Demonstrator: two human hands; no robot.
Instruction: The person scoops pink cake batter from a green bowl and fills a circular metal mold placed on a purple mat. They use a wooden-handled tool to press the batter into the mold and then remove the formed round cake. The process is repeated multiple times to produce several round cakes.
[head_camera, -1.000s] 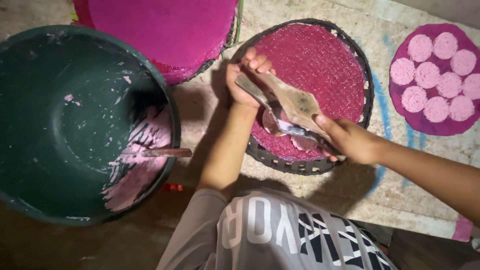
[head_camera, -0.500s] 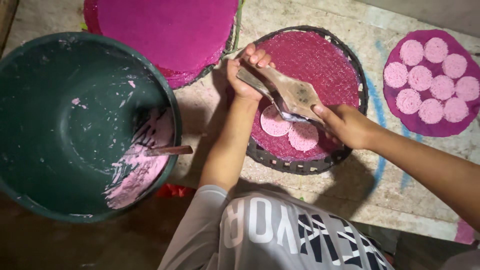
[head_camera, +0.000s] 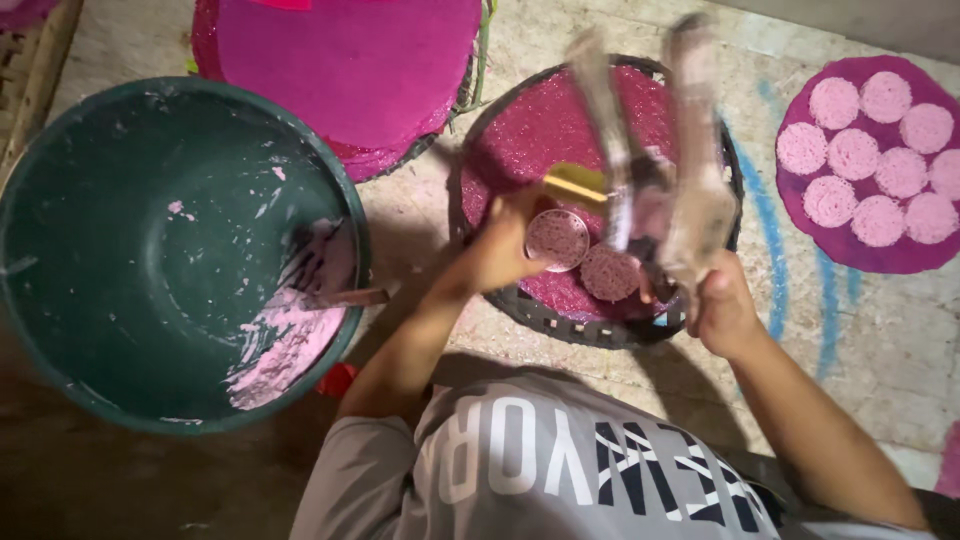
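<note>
Left fingers: the left hand (head_camera: 500, 250) is curled around a small round cup-like mould (head_camera: 557, 240); its pink, dotted face turns toward the camera.
Right fingers: the right hand (head_camera: 722, 305) is closed in a fist on the lower ends of two long, pale press arms (head_camera: 690, 150), which rise away from the knuckles, blurred.
Between the hands: one round pink disc (head_camera: 610, 272) lies flat, just beside the mould and touching the mat under it.
Under both hands: a round woven tray (head_camera: 560, 325) lined with a magenta mat (head_camera: 545, 130).
Yellow piece: a small yellow part (head_camera: 575, 182) sits just above the left fingers, at the foot of the arms; what it joins to I cannot tell.
Far side of the right fist: a purple round mat (head_camera: 800, 215) carrying a group of pink discs (head_camera: 860, 150), well apart from the tray.
Far side of the left fingers: a large dark green basin (head_camera: 60, 210) with pink batter (head_camera: 285, 345) smeared low on its wall and a handle (head_camera: 345, 297) resting in it.
Beyond the left fingers: a stack of magenta sheets (head_camera: 350, 60).
</note>
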